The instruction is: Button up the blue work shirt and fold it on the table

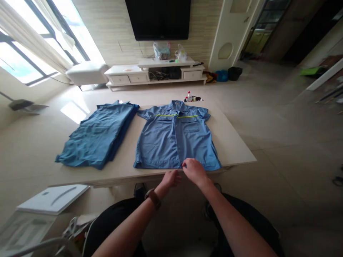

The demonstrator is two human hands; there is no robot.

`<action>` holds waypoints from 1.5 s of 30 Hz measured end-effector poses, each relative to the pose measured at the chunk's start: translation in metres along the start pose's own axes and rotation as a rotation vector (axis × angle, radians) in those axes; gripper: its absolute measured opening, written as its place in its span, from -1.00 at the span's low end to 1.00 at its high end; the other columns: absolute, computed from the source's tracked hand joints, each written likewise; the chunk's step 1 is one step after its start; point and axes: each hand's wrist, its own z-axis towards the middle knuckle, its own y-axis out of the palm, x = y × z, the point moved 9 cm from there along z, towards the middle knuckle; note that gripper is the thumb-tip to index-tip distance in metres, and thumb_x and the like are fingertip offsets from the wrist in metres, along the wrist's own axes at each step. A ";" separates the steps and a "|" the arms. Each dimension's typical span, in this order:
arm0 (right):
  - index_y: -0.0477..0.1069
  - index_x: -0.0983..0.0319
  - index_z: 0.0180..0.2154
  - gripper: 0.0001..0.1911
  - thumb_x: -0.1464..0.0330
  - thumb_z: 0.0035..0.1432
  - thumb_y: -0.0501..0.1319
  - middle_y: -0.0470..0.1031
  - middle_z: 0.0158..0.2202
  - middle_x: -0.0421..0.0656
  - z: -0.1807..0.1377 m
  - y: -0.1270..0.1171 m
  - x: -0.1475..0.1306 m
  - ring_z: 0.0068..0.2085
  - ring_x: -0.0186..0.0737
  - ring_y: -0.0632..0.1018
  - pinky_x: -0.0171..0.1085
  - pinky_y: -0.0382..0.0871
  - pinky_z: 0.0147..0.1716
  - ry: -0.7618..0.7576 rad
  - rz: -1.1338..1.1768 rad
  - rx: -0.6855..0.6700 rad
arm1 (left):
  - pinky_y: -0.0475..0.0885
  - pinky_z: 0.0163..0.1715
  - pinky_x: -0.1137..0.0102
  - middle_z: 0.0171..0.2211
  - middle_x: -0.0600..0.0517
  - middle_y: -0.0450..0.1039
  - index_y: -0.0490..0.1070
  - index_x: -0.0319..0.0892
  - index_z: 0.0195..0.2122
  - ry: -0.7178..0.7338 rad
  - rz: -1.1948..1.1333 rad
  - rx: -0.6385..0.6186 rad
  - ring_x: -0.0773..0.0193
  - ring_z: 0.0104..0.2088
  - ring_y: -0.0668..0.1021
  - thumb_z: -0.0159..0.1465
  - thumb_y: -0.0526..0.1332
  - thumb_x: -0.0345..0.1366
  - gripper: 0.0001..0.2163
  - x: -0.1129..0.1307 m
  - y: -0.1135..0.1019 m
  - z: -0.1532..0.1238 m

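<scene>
A blue short-sleeved shirt (163,142) with a yellow-green stripe across the chest lies flat on the table, front up and collar away from me. My right hand (195,170) is closed in a pinch at the bottom hem, near the front placket. Just off the table edge, my left hand (170,179) hovers beside it with loosely bent fingers apart and nothing visible in them. A brown-strapped watch (153,198) is on my left wrist. To the left of the shirt lies a pile of blue garments (93,135), some darker underneath.
The pale table (233,142) ends right below the shirt's hem. Small bottles with red caps (189,95) show past its far edge. A white box (53,198) sits low at the left. Farther back are a TV cabinet (128,76) and a white stool (87,73).
</scene>
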 end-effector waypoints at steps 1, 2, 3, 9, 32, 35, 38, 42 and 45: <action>0.61 0.18 -0.20 -0.75 0.45 0.27 0.14 0.67 -0.11 -0.09 -0.001 -0.005 0.003 -0.04 -0.18 0.62 -0.29 0.37 -0.04 0.012 0.022 0.030 | 0.39 -0.36 0.35 -0.20 -0.16 0.64 0.46 -0.24 -0.14 -0.041 -0.073 -0.006 0.19 -0.37 0.61 0.35 0.14 -0.01 -0.64 -0.004 0.001 0.000; 0.61 0.17 -0.21 -0.75 0.46 0.26 0.14 0.67 -0.11 -0.11 -0.002 -0.009 0.005 -0.05 -0.19 0.62 -0.30 0.36 -0.05 0.018 0.043 0.059 | 0.41 -0.35 0.35 -0.17 -0.17 0.64 0.46 -0.25 -0.13 -0.073 -0.138 -0.014 0.20 -0.35 0.62 0.35 0.14 0.03 -0.60 -0.006 0.001 0.000; 0.60 0.16 -0.22 -0.76 0.46 0.25 0.15 0.67 -0.12 -0.12 -0.002 -0.013 0.006 -0.06 -0.20 0.61 -0.31 0.35 -0.06 0.020 0.063 0.088 | 0.41 -0.34 0.36 -0.15 -0.18 0.64 0.47 -0.26 -0.15 -0.101 -0.191 -0.016 0.21 -0.35 0.61 0.35 0.13 0.08 -0.56 -0.009 0.001 0.001; 0.53 0.13 -0.27 -0.79 0.50 0.16 0.17 0.65 -0.21 -0.19 -0.003 -0.023 0.011 -0.18 -0.22 0.59 -0.30 0.28 -0.20 0.020 0.120 0.191 | 0.38 -0.41 0.39 -0.35 -0.14 0.60 0.51 -0.28 -0.33 -0.183 -0.320 0.058 0.25 -0.45 0.57 0.32 0.12 0.25 -0.42 -0.019 -0.001 0.016; 0.49 0.10 -0.21 -0.80 0.47 0.17 0.17 0.64 -0.22 -0.21 0.003 -0.025 0.013 -0.22 -0.22 0.58 -0.31 0.23 -0.27 0.056 0.168 0.229 | 0.33 -0.56 0.51 -0.50 0.02 0.53 0.39 -0.24 -0.24 0.060 -0.602 0.199 0.36 -0.60 0.54 0.22 0.36 -0.26 -0.79 0.010 0.029 0.013; 0.49 0.10 -0.21 -0.80 0.47 0.17 0.17 0.65 -0.21 -0.21 0.002 -0.026 0.011 -0.22 -0.22 0.59 -0.30 0.23 -0.27 0.049 0.161 0.233 | 0.32 -0.56 0.51 -0.50 0.00 0.54 0.41 -0.26 -0.21 0.064 -0.628 0.211 0.37 -0.61 0.53 0.28 0.30 -0.28 -0.84 0.013 0.023 0.010; 0.49 0.10 -0.21 -0.81 0.45 0.18 0.18 0.65 -0.22 -0.21 0.003 -0.024 0.010 -0.22 -0.22 0.59 -0.30 0.22 -0.27 0.052 0.148 0.232 | 0.33 -0.57 0.50 -0.49 -0.01 0.54 0.42 -0.26 -0.16 0.036 -0.669 0.172 0.36 -0.61 0.53 0.33 0.26 -0.27 -0.84 0.016 0.020 0.007; 0.49 0.09 -0.22 -0.83 0.44 0.19 0.19 0.65 -0.23 -0.23 0.003 -0.020 0.005 -0.23 -0.23 0.59 -0.30 0.20 -0.28 0.038 0.129 0.234 | 0.36 -0.55 0.50 -0.46 0.02 0.53 0.39 -0.23 -0.21 -0.051 -0.728 0.169 0.39 -0.60 0.52 0.34 0.27 -0.30 -0.88 0.013 0.014 0.004; 0.49 0.09 -0.22 -0.82 0.45 0.19 0.18 0.64 -0.23 -0.22 0.003 -0.018 0.002 -0.23 -0.22 0.59 -0.30 0.20 -0.29 0.027 0.121 0.221 | 0.35 -0.54 0.53 -0.47 0.04 0.51 0.38 -0.23 -0.27 -0.037 -0.747 0.160 0.45 -0.60 0.49 0.34 0.25 -0.39 -0.94 0.016 0.011 0.003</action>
